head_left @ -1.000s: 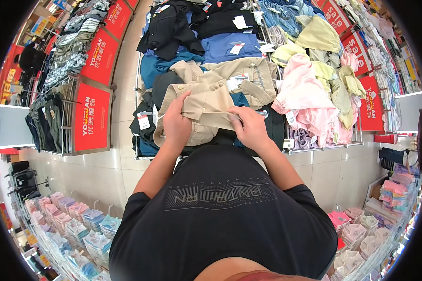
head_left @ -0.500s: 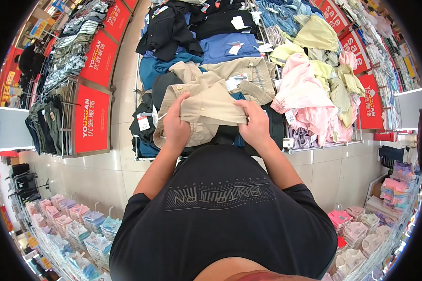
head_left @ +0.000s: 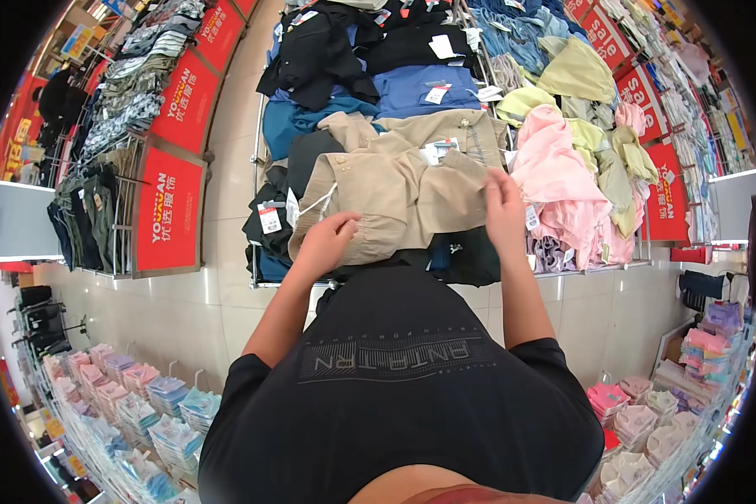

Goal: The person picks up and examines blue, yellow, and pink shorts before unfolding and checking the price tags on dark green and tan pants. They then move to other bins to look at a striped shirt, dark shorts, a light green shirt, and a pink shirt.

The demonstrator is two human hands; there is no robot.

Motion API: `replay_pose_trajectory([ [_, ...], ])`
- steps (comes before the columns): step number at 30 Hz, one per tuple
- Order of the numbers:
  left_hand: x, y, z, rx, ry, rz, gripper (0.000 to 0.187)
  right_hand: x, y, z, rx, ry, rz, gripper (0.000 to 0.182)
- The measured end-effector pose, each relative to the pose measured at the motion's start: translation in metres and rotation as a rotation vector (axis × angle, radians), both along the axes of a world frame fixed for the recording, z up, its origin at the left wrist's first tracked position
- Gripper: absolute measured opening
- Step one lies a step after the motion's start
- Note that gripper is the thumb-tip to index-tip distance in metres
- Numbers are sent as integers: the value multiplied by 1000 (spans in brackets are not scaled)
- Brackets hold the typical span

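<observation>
A pair of khaki trousers [head_left: 386, 197] lies partly folded on top of the clothing pile, with a white drawstring at its left end. My left hand [head_left: 328, 242] is at the near left part of them, its fingers closed on the fabric by the gathered waistband. At the right end, my right hand [head_left: 506, 210] has its fingers bent together at the edge of the trouser leg. Behind lies another khaki garment [head_left: 470, 126] with a white price tag [head_left: 442, 151]. Black garments [head_left: 470, 256] show beneath.
Blue folded trousers [head_left: 420, 88] and black clothes [head_left: 315, 63] lie farther back on the wire-framed display. Pink garments [head_left: 554, 181] are heaped at right. Red sign panels [head_left: 168, 210] line a rack across the aisle. Stacks of packaged clothes [head_left: 172, 437] stand behind me.
The trouser leg held up between both hands has been lowered onto the pile and spread to the right. My right hand has moved right, my left hand slightly down.
</observation>
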State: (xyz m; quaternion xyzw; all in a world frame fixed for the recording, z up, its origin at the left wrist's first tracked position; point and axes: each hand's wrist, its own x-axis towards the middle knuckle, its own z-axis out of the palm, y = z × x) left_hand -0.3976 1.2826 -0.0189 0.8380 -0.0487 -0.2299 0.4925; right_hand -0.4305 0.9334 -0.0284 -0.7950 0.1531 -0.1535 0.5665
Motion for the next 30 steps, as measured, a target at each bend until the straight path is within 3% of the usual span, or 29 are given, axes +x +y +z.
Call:
replay_pose_trajectory([
  [2, -2, 9, -7, 14, -59, -54, 33, 2, 30, -7, 129, 98, 62, 28],
  [4, -6, 14, -6, 24, -96, -88, 34, 8, 62, -13, -34, 59, 142, 27],
  [10, -18, 43, -3, 16, -62, -144, 33, 38, 154, -17, -63, 160, 355, 32],
  [14, -20, 73, 1, 70, -38, -184, 33, 71, 197, -30, -270, 45, 343, 46],
  [17, -19, 97, -2, 60, 14, -167, 34, 90, 225, -59, -462, -30, 235, 43],
  [20, -13, 118, -3, 57, 29, -176, 34, 93, 240, -74, -395, 294, 322, 36],
  [26, -3, 147, -22, 41, 77, -214, 34, 63, 242, -101, -391, 267, 210, 23],
  [30, 7, 150, -42, 31, 26, -312, 35, 37, 242, -105, -429, 410, 185, 22],
])
